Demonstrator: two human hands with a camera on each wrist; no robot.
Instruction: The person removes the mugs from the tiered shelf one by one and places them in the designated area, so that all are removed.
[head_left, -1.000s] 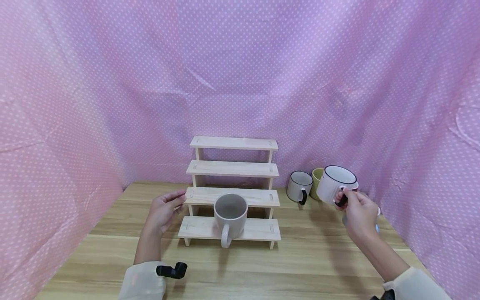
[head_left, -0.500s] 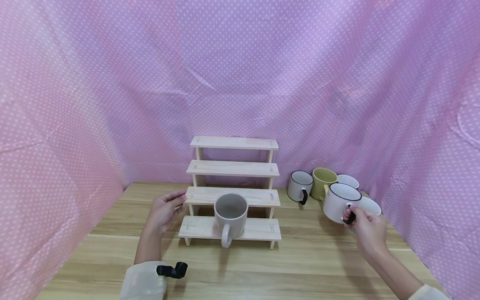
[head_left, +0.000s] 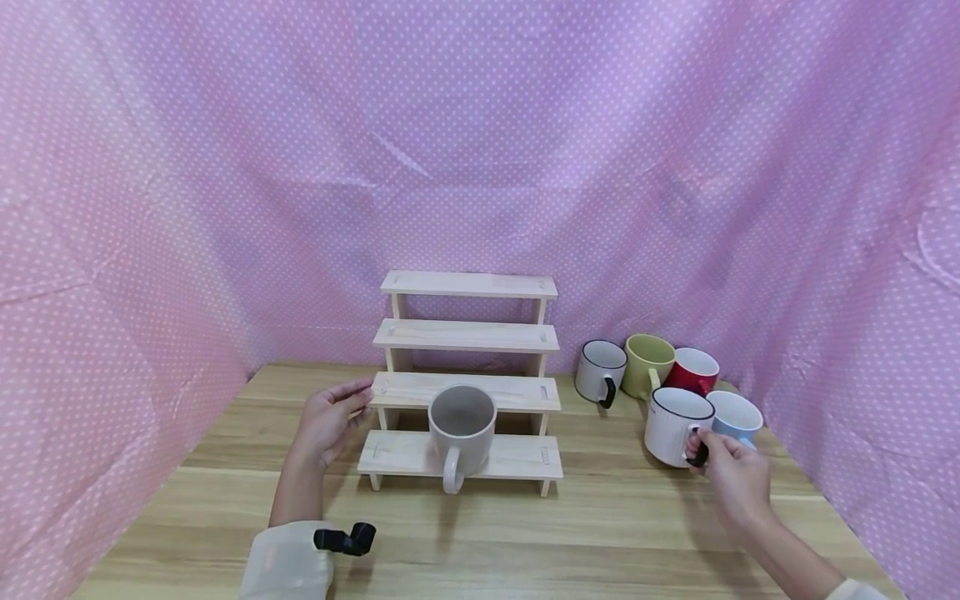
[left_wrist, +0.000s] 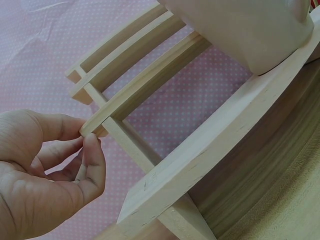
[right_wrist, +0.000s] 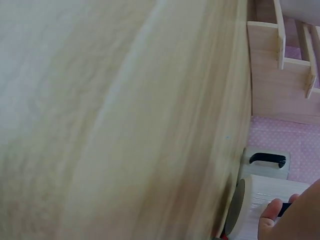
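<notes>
My left hand (head_left: 330,423) pinches the left end of the second step up on a four-step wooden display rack (head_left: 465,335); in the left wrist view the thumb and index finger meet on that board's tip. A beige-grey mug (head_left: 468,442) stands upright on the lowest step, handle toward me. At the right, my right hand (head_left: 738,479) grips the black handle of a white mug with a dark rim (head_left: 670,433). This mug is upright and low over the table, in front of the other mugs. The right wrist view shows part of its underside.
Behind the held mug stand a white mug with a black handle (head_left: 597,382), a yellow-green mug (head_left: 645,379), a red mug (head_left: 690,379) and a light-blue mug (head_left: 738,417). Pink dotted cloth (head_left: 480,167) hangs behind and along both sides of the wooden table (head_left: 525,550).
My right hand has lowered the white mug toward the table and slightly rightward, uncovering the yellow-green, red and light-blue mugs. The left hand and the rack stay in place.
</notes>
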